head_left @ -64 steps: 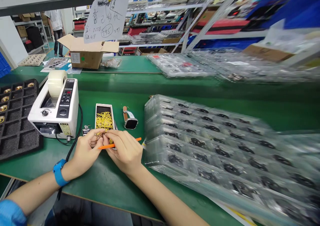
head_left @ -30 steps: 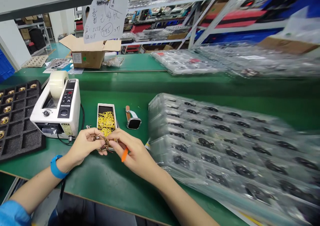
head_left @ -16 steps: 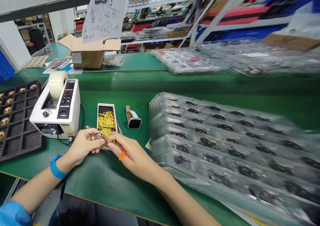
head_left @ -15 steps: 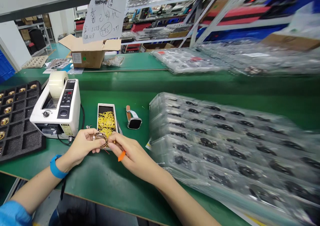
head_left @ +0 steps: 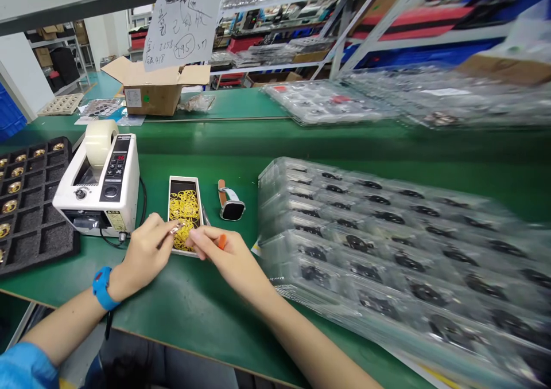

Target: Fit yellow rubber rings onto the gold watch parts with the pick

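My left hand (head_left: 146,251), with a blue wristband (head_left: 103,288), pinches a small shiny copper-coloured part (head_left: 176,227) over the near half of a white box (head_left: 200,197). Fingers cover most of that part, so its kind does not show. Inside the box lie many thin yellow rings (head_left: 184,202). Beside the box's near right corner, my right hand (head_left: 221,248) has thumb and fingertips pressed together. An orange band (head_left: 222,241) shows at one of its fingers. Whatever those fingertips hold is too small to make out. Both hands are close together but apart.
A white tape dispenser (head_left: 109,177) stands left of the box, beside a black foam tray (head_left: 55,240) with gold round parts. A smartwatch (head_left: 232,210) lies to the right. Stacked clear plastic trays (head_left: 344,251) with dark parts fill the right side. A cardboard box (head_left: 152,99) sits behind.
The hands have drawn apart. My left hand has turned, knuckles up, keeping hold of the copper-coloured part. My right fingertips have left that part and moved slightly right.
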`<state>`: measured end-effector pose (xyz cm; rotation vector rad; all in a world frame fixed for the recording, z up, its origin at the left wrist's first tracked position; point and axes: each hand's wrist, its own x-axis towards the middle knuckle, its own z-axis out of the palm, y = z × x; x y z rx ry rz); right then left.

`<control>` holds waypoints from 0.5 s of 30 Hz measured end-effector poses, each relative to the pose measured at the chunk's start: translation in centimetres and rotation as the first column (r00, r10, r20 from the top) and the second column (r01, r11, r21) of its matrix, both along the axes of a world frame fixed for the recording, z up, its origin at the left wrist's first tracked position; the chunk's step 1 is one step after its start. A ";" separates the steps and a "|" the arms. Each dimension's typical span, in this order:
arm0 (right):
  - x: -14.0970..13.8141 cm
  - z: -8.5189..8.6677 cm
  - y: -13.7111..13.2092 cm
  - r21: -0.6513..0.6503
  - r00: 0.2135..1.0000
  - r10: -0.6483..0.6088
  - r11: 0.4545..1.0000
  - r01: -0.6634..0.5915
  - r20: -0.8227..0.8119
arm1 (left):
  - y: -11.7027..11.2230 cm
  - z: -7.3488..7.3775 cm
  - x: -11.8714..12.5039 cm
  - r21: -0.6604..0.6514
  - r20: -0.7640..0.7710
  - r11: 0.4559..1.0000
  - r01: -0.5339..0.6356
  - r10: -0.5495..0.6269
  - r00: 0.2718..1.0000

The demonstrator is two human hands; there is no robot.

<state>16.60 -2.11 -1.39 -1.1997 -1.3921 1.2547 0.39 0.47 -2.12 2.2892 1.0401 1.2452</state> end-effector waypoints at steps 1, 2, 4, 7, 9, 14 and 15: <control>-0.1 0.0 0.0 -0.040 0.998 0.017 0.999 -0.019 -0.059 | -0.1 -0.3 0.0 0.131 -0.088 0.991 0.000 0.012 0.996; -0.3 0.1 0.0 -0.082 0.991 0.025 0.996 -0.036 -0.130 | -0.1 -0.6 0.0 0.228 -0.171 0.974 0.008 0.032 0.985; -0.5 0.1 0.0 -0.166 0.957 0.021 0.984 -0.072 -0.289 | 0.0 -1.0 0.0 0.360 -0.292 0.933 0.030 0.082 0.953; -0.5 0.1 0.2 -0.247 0.890 0.002 0.961 -0.128 -0.457 | 0.1 -1.1 0.2 0.425 -0.362 0.901 0.092 0.076 0.929; -0.2 0.0 0.3 -0.247 0.886 -0.010 0.962 -0.118 -0.464 | -0.1 -0.6 0.4 0.366 -0.358 0.924 0.115 0.026 0.933; 0.8 -0.3 0.3 0.158 0.983 -0.180 0.970 0.183 -0.032 | -2.8 0.8 -1.2 -0.137 0.071 0.989 -0.062 0.072 0.995; 0.9 -0.4 0.2 0.297 0.963 -0.259 0.927 0.227 0.072 | -3.5 0.8 -2.1 -0.310 0.219 0.947 -0.083 0.157 0.963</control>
